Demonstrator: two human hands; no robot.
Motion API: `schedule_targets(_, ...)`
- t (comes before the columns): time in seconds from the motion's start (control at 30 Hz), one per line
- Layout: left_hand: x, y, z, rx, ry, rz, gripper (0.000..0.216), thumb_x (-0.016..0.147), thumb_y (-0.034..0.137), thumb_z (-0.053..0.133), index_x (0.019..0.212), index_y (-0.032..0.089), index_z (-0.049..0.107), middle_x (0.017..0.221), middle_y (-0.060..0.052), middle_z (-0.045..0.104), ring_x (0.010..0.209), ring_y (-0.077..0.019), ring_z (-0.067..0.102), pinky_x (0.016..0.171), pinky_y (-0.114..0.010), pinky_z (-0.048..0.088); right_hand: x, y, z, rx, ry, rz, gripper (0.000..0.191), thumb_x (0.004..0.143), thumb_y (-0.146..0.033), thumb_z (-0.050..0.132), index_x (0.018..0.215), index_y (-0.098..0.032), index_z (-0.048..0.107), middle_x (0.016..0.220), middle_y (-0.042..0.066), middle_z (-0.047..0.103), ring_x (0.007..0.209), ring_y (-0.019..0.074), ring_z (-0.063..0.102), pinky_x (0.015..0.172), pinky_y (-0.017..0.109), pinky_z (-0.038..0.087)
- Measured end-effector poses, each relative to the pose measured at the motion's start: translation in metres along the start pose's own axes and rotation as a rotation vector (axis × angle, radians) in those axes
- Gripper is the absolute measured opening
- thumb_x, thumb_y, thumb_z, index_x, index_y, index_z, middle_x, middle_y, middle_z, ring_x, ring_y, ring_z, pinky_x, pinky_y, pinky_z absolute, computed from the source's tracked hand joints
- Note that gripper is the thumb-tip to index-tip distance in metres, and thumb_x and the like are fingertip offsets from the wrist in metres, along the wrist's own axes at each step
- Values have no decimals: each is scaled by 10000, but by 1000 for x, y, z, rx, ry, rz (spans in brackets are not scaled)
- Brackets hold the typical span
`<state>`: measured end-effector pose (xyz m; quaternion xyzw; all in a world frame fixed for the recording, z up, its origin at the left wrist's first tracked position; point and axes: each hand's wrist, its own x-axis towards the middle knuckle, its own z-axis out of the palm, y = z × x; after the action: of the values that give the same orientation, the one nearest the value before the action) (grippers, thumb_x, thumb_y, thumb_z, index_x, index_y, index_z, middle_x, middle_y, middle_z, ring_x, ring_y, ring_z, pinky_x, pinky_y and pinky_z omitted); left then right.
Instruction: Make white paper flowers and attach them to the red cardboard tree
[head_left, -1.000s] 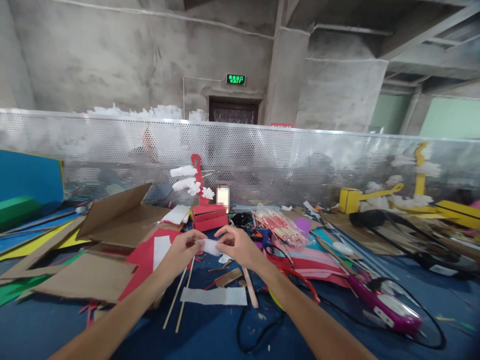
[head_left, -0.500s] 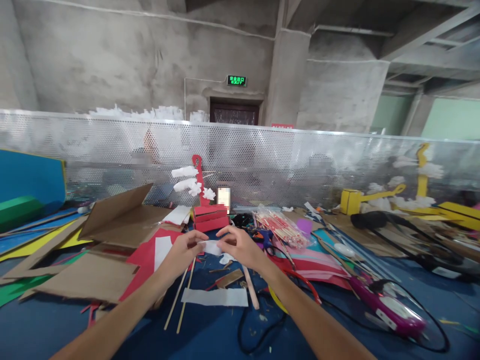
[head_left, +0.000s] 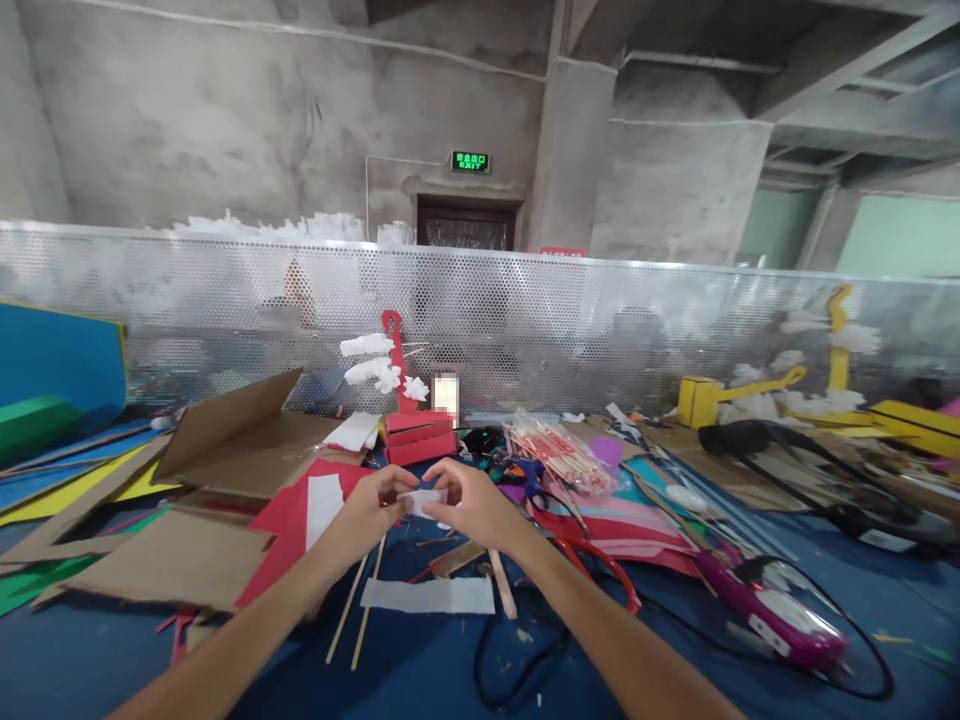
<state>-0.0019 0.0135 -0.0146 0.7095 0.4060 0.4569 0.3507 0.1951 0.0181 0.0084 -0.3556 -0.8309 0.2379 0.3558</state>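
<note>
A: Where's the white slip (head_left: 422, 502)?
B: Stretched between left hand (head_left: 375, 507) and right hand (head_left: 478, 508), raised over the blue table (head_left: 420, 680).
A: Grip?
B: Both pinched, thumbs drawn in to the fingers, hardly any opening. Left has the slip's left end, right its right end. Some fingertips hidden; can't tell how many press on it.
A: Nearer the wearer?
B: White strip (head_left: 427, 596), flat, lying crosswise. 2 thin sticks (head_left: 361, 632) at its left end; the strip covers part of 1.
A: Beyond the hands?
B: Red box (head_left: 420, 440), just past the fingers.
A: Sides?
B: Left: red sheet (head_left: 281, 510) partly on flat cardboard (head_left: 172, 555). Right: bag of sticks (head_left: 566, 455); farther right and nearer, purple glue gun (head_left: 780, 618), lying on its side.
</note>
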Motion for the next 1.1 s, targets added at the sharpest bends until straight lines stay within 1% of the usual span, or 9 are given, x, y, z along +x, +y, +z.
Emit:
schedule_targets(0.2,0,-4,2,-6,-30,-10,241,768,305,611,949,152,566,813,-45,659,700,-160,600,646,-265,464,-2,-4,4,-55,25,-8,178,796,-269,613,963,-209,613,742,-8,643,632,122,568,574,209,385)
schedule_targets(0.33,-2,-3,4,29,-36,31,209,807,330,580,915,151,576,775,-36,651,692,-157,594,641,-252,448,-1,-2,6,-53,14,-7,189,804,-312,609,961,-205,612,750,0,645,637,127,580,567,208,382)
schedule_targets(0.5,-3,-4,5,48,-31,41,209,814,342,579,890,148,584,723,-26,636,662,-154,579,616,-243,427,-1,-2,6,-65,-1,-7,181,800,-254,606,978,-223,591,763,-17,633,662,121,574,602,210,379)
schedule_targets(0.6,-1,-7,5,11,-45,20,224,808,354,590,889,146,580,739,-35,643,677,-163,592,619,-246,428,-3,-5,5,-104,-35,-37,280,757,-262,665,1011,-236,550,797,-33,612,672,118,554,598,206,360)
schedule_targets(0.67,0,-8,5,-23,-52,16,237,805,369,596,880,145,577,748,-38,641,678,-162,591,616,-243,426,-5,-6,6,-183,-57,-87,385,687,-267,737,1008,-243,525,844,-37,595,718,128,544,616,209,345)
schedule_targets(0.73,0,-8,5,-48,-53,18,251,790,384,614,855,144,579,738,-31,628,664,-152,575,609,-236,421,-6,-6,7,-278,-72,-142,429,648,-258,773,988,-242,512,899,-29,576,786,144,537,648,217,333)
schedule_targets(0.8,0,-8,5,-70,-54,10,267,768,398,638,825,143,579,705,-16,608,640,-139,554,602,-230,416,-6,-5,9,-349,-91,-188,391,674,-225,753,974,-237,504,935,-17,558,832,151,532,675,223,327)
schedule_targets(0.93,0,-9,7,-110,-57,-25,321,741,441,658,808,139,574,671,-6,592,612,-129,534,579,-222,403,-4,-1,11,-432,-104,-240,268,753,-134,659,951,-226,503,929,-11,547,829,146,538,689,228,327)
schedule_targets(1.1,0,-12,8,-99,-53,-60,367,719,476,671,830,137,583,699,-22,621,631,-141,554,586,-226,405,-2,1,8,-453,-108,-275,158,799,-139,615,920,-206,539,908,6,561,843,156,552,724,238,352)
